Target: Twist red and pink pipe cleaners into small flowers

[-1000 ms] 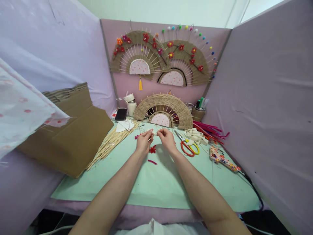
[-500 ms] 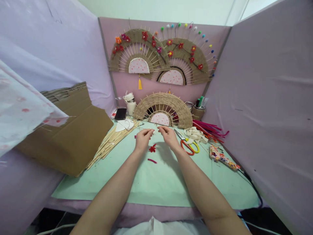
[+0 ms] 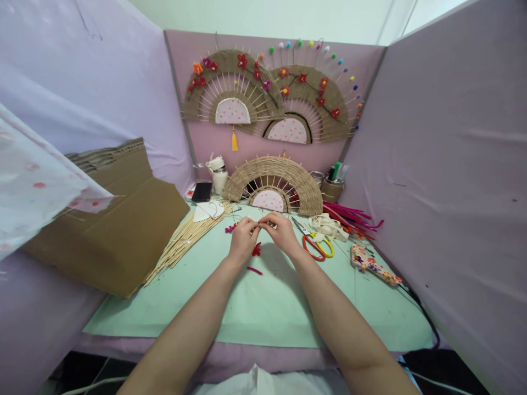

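My left hand (image 3: 242,237) and my right hand (image 3: 280,230) meet fingertip to fingertip over the green mat (image 3: 263,302), both pinched on a small piece I cannot make out. A small red flower (image 3: 257,249) lies on the mat just below the hands. A short pink strip (image 3: 255,270) lies nearer to me. Behind the hands stands a woven fan (image 3: 275,184) with a pink spotted centre.
A bundle of thin sticks (image 3: 185,238) lies left of the hands, beside flat cardboard (image 3: 119,230). Scissors (image 3: 315,244), pale cord (image 3: 327,226), red and pink pipe cleaners (image 3: 354,216) and a patterned glue gun (image 3: 373,265) lie right. Two decorated fans (image 3: 272,93) hang on the back wall.
My hands were a little apart before and have come together, fingertips touching. The view has shifted slightly.
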The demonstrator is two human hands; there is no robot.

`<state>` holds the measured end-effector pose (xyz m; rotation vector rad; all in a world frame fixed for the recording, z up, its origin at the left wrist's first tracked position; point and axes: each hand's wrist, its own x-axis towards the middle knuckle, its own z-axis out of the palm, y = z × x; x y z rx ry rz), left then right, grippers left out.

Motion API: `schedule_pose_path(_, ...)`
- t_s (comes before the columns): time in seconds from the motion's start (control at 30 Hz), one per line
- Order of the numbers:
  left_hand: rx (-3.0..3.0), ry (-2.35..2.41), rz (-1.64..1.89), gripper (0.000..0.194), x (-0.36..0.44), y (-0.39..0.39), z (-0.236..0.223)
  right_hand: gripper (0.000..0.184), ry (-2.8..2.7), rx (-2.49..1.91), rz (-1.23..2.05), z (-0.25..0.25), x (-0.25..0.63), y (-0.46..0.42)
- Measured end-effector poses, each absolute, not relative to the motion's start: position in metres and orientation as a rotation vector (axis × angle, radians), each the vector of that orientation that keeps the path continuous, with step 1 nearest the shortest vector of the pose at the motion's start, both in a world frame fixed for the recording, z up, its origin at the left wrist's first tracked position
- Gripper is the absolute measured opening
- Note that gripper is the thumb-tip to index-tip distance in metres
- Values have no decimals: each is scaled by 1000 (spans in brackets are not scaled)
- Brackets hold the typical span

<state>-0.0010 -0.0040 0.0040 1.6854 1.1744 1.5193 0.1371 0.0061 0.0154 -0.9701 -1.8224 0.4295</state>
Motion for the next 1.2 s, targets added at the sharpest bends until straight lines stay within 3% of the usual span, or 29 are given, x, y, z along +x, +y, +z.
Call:
schedule_pose_path(0.13,1566,1162,1528,2,0,-4,6,13,-1752,-1024,508,17,137,6)
schedule_pose_path(0.3,1484,1188,1208,25,0,-2,2,14,-1588,-1078,827,15,138,7)
schedule_pose_path(0.47,1266,1030,1152,28,0,-2,2,16,-1477,-1028,1040,12,140,9)
schedule_pose_path(0.67,1136,1003,1225,29,-1,-3,4,30,-1530,-1015,912,14,139,9)
schedule_pose_path(0.9,1105,1004,1217,31,-3,-4,6,25,-1739,-973,583,7,137,11)
schedule_pose_path(1.2,1100,1018,1218,31,-4,-3,5,25,-1785,-956,548,3,136,12)
